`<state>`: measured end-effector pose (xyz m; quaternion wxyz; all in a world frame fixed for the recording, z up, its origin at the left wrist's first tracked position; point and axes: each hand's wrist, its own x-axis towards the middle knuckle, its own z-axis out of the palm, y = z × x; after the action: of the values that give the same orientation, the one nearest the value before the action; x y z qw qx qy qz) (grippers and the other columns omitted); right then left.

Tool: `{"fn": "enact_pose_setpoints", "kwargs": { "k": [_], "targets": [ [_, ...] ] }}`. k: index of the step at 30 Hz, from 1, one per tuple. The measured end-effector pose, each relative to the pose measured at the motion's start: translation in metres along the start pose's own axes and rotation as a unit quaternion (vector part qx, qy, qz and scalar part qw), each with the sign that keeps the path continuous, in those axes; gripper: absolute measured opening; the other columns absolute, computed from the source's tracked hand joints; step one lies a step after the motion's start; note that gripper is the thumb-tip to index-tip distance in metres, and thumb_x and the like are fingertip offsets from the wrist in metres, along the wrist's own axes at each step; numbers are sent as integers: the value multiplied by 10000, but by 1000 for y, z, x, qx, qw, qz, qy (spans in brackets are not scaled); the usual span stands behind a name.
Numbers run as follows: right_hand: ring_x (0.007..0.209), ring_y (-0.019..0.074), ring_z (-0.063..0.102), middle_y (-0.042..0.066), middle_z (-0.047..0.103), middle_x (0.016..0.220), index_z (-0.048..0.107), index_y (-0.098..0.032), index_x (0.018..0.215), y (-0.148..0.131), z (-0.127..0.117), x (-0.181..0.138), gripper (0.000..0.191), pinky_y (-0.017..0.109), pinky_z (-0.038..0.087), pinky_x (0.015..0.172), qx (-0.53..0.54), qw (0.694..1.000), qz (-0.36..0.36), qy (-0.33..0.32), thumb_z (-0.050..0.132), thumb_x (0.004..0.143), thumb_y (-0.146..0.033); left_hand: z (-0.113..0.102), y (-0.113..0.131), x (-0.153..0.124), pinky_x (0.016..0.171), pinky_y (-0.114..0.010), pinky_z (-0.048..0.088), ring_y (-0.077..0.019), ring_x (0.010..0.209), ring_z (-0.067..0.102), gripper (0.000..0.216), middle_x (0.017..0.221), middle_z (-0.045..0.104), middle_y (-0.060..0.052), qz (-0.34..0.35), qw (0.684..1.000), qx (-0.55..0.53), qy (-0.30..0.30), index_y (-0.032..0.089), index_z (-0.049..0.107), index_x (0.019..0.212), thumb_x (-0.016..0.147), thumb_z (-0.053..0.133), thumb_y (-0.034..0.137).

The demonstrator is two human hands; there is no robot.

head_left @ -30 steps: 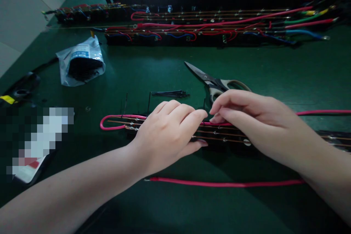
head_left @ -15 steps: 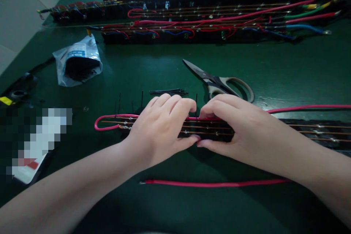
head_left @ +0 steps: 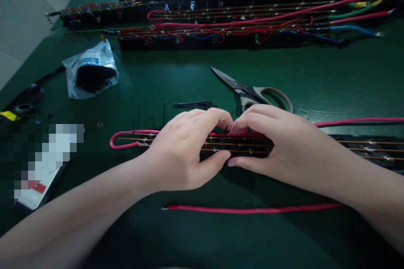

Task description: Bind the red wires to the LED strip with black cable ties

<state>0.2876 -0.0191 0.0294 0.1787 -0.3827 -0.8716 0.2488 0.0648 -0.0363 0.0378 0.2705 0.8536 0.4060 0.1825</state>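
Observation:
A black strip [head_left: 240, 148] with copper-coloured wires and solder joints lies across the green table, a thick red cable [head_left: 126, 132] running along its far edge and looping at the left end. Two thin black cable ties [head_left: 164, 113] stand up at its left part. My left hand [head_left: 184, 149] arches over the strip, its curled fingertips at another cable tie [head_left: 226, 130], whose tail is mostly hidden. Facing it, my right hand [head_left: 280, 138] spans the strip, fingers on the red cable at the far side and thumb at the near edge.
Scissors [head_left: 249, 92] lie beyond my right hand, beside loose cable ties [head_left: 194, 104]. Farther left stands an open plastic bag [head_left: 91, 71] of dark pieces. Wired strips [head_left: 195, 35] line the back. A red cable end [head_left: 221, 209] lies nearest me; a blurred-out object [head_left: 50, 159] lies left.
My left fingers have shifted slightly right and curled over the cable tie, whose upright tail showed before. My left thumb has risen a little. My right hand has hardly moved.

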Motion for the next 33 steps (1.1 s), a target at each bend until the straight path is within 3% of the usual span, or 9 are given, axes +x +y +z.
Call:
{"fn": "enact_pose_setpoints", "kwargs": {
  "k": [4,7,11,13,18,27,33],
  "targets": [
    [883,228,638,69,674,999,664,-192,1001,1,0,0,348,357,538,733,-6,1000,-11,-2,838,723,-308,0,0,1,954,-388,503,-221,1099,649,293,1165,692,-62,-16,999,-30,5,202,521,1168,892,614,224],
    [869,229,634,73,671,993,660,-189,1002,2,0,0,365,366,539,731,-9,1000,-13,-5,845,716,-320,2,0,1,938,-372,526,-209,1071,689,323,1117,726,-30,-68,996,-53,19,216,477,1227,919,578,224],
    [860,232,632,68,670,992,660,-198,1003,2,1,-1,359,368,534,709,-9,1000,-8,-8,830,730,-358,3,0,2,769,-302,557,-186,926,742,461,1029,762,16,-142,986,-81,40,252,392,1359,939,582,278],
    [860,232,631,65,671,990,659,-199,1000,2,1,-1,350,364,530,705,-5,1000,-9,-5,824,733,-354,3,0,3,722,-281,550,-180,896,745,416,1012,768,30,-158,983,-80,38,267,447,1314,930,606,287],
    [876,221,627,62,664,996,647,-193,988,2,2,-2,345,360,528,736,-4,1000,-13,-6,832,728,-323,3,-1,3,721,-247,538,-148,870,721,40,928,751,49,-144,986,-77,43,242,624,957,925,604,254],
    [886,231,646,72,679,1011,663,-200,1014,-11,4,-3,329,361,532,717,8,999,-16,-35,817,735,-284,-7,6,6,726,-267,516,-151,818,674,118,879,738,28,-132,990,-41,0,221,703,884,909,587,226],
    [902,238,654,71,682,1027,672,-217,1006,-13,7,-5,320,353,518,708,14,999,-19,-42,818,728,-273,-6,6,6,695,-255,520,-149,789,649,122,845,715,6,-146,986,-80,-4,197,692,879,901,572,204]
  ]
}}
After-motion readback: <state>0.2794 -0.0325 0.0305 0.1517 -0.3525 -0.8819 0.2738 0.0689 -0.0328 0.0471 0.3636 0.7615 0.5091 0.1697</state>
